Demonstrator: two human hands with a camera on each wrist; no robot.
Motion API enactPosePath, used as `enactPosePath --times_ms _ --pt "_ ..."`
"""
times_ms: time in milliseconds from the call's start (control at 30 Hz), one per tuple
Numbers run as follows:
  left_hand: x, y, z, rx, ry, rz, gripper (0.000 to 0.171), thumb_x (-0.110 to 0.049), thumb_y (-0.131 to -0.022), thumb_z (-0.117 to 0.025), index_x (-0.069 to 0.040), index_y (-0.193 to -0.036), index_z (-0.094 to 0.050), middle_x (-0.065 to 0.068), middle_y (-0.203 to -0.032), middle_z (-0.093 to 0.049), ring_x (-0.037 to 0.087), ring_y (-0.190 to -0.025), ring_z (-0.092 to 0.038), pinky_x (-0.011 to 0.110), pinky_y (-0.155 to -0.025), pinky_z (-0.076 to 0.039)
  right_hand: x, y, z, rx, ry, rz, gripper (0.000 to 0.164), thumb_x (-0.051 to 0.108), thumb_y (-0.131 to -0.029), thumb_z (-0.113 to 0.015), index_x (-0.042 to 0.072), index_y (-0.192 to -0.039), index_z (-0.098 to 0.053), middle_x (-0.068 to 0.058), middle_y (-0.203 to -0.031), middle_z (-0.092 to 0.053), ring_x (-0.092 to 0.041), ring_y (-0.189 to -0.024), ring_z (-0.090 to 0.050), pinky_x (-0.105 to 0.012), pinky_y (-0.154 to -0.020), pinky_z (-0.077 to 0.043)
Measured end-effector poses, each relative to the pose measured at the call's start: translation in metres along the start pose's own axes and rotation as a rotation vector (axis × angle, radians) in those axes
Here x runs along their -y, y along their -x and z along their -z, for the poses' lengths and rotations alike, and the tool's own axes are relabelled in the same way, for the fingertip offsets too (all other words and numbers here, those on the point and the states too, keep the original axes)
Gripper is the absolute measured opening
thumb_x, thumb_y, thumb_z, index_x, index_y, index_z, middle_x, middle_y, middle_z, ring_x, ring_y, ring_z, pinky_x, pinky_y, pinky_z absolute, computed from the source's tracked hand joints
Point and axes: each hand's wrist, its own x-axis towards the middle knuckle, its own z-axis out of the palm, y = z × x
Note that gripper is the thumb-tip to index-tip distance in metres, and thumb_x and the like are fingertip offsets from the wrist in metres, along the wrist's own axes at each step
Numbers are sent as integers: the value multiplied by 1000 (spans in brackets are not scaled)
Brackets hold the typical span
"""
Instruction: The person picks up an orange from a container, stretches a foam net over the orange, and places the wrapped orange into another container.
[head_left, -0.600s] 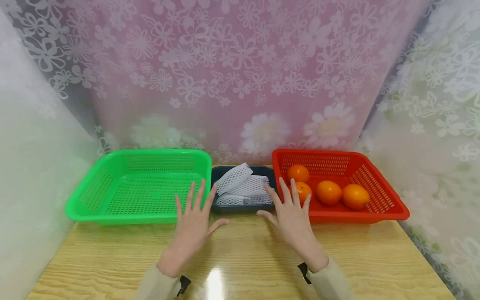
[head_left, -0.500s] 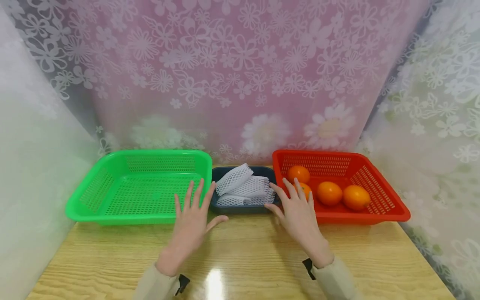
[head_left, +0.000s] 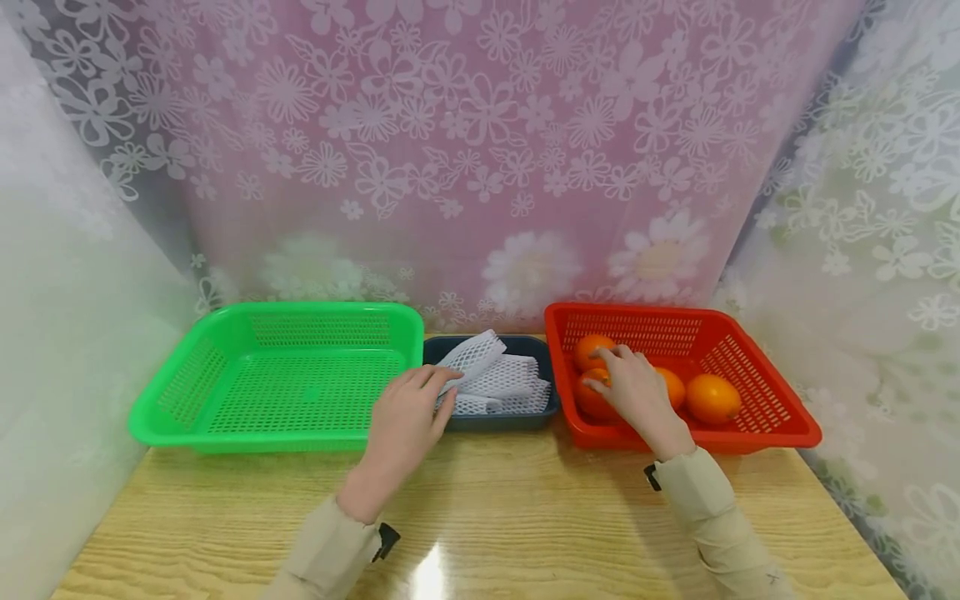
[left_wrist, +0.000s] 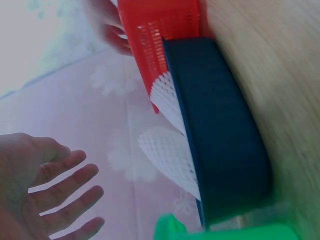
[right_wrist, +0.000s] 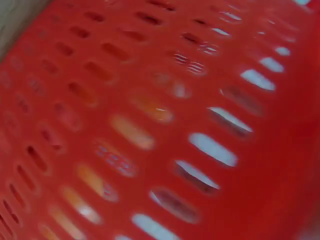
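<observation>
My left hand (head_left: 408,412) hovers at the left end of a dark blue tray (head_left: 536,419) of white foam fruit nets (head_left: 498,375). In the left wrist view its loosely bent fingers hold nothing and stand apart from the nets. My right hand (head_left: 637,392) reaches into the red basket (head_left: 772,429), thumb and fingers spread over the front left orange (head_left: 592,400); whether they touch it is hard to tell. Other oranges lie there, one (head_left: 592,348) behind and another (head_left: 712,398) to the right. The right wrist view shows mostly the slotted basket wall (right_wrist: 270,165).
On the left stands a green basket (head_left: 277,442) with nothing in it. All three containers sit side by side along the back of the wooden table (head_left: 487,517). Behind them hangs a pink flowered curtain (head_left: 450,167).
My right hand has moved right and forward into the red basket, its fingers bending. My left hand has shifted right to the tray's edge, its spread fingers now drawn together.
</observation>
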Motion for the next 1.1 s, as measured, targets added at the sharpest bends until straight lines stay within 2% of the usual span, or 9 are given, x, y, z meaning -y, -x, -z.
enactPosePath --times_ms 133,200,267,333,500,600,733,900,1100 --pt "-11 -11 -4 6 23 23 14 -20 -95 -73 -16 -108 -75 2 -97 -73 19 -70 -65 28 -50 -49 -6 -6 -8 163 0 -44 59 39 -89 -78 8 -135 -60 -29 -126 -57 -45 -95 -61 -61 -72 -55" --pt "-16 -16 -8 2 32 26 13 -21 -95 -73 -17 -107 -75 0 -96 -74 16 -63 -63 24 -44 -41 -8 -8 -11 213 -17 -38 63 38 -87 -80 7 -138 -58 -31 -128 -56 -45 -95 -61 -62 -77 -54" --pt "-20 -20 -11 5 52 27 13 -22 -95 -73 -18 -107 -75 -1 -95 -74 14 -59 -62 21 -41 -35 -9 -7 -14 231 -49 -30 66 34 -85 -82 6 -139 -57 -32 -126 -55 -44 -93 -60 -63 -82 -53" --pt "-24 -24 -14 10 74 31 12 -22 -95 -72 -18 -107 -75 -1 -96 -75 13 -60 -64 19 -41 -34 -10 -6 -16 229 -75 -18 67 29 -82 -85 3 -136 -55 -32 -119 -56 -43 -90 -59 -61 -85 -52" --pt "-32 -30 -21 30 117 49 11 -23 -95 -72 -18 -105 -75 -2 -97 -76 14 -65 -69 20 -42 -38 -14 -4 -19 217 -100 -24 65 23 -81 -87 -1 -129 -50 -33 -111 -58 -46 -90 -58 -62 -87 -51" --pt "-36 -33 -25 49 129 57 11 -22 -94 -73 -19 -105 -75 -3 -99 -76 13 -68 -70 22 -44 -43 -16 -4 -18 215 -125 -40 68 25 -83 -84 -1 -132 -45 -35 -114 -57 -48 -92 -59 -63 -87 -52" --pt "-39 -37 -30 77 127 52 12 -23 -95 -72 -20 -106 -74 -4 -98 -76 11 -73 -71 22 -49 -48 -16 -2 -12 156 -193 -78 77 27 -87 -80 4 -146 -36 -36 -119 -53 -50 -97 -58 -67 -87 -50" --pt "-41 -44 -39 128 208 61 14 -24 -97 -71 -18 -109 -74 -3 -100 -76 11 -80 -72 22 -57 -53 -9 4 -1 -7 -283 -80 80 27 -91 -77 18 -157 -33 -36 -126 -48 -51 -105 -56 -69 -85 -49" --pt "-50 -56 -52 316 346 176 32 -35 -102 -62 -12 -124 -68 1 -113 -74 17 -95 -71 27 -78 -58 10 15 6 -209 -439 -86 69 36 -94 -73 24 -154 -42 -29 -139 -46 -47 -116 -54 -68 -89 -47"
